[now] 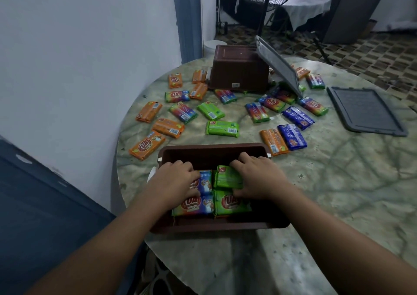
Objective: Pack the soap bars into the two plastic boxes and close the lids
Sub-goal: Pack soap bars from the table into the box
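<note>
Head view: near brown rectangular plastic box (216,153) holds four wrapped soap bars; your left hand (174,183) lies flat-fingered on the multicoloured ones (204,183), your right hand (257,177) has its fingers curled round a green bar (226,177).

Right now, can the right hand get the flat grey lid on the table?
Probably yes. The flat grey lid lies bare on the table, nothing on it or before it. But the right hand is busy gripping a green soap bar in the near box.

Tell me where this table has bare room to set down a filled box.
The table is bare right of the near brown box, below the flat grey lid, and along the near edge. Crowded: loose soap bars fill the middle, around the overturned brown box.
</note>
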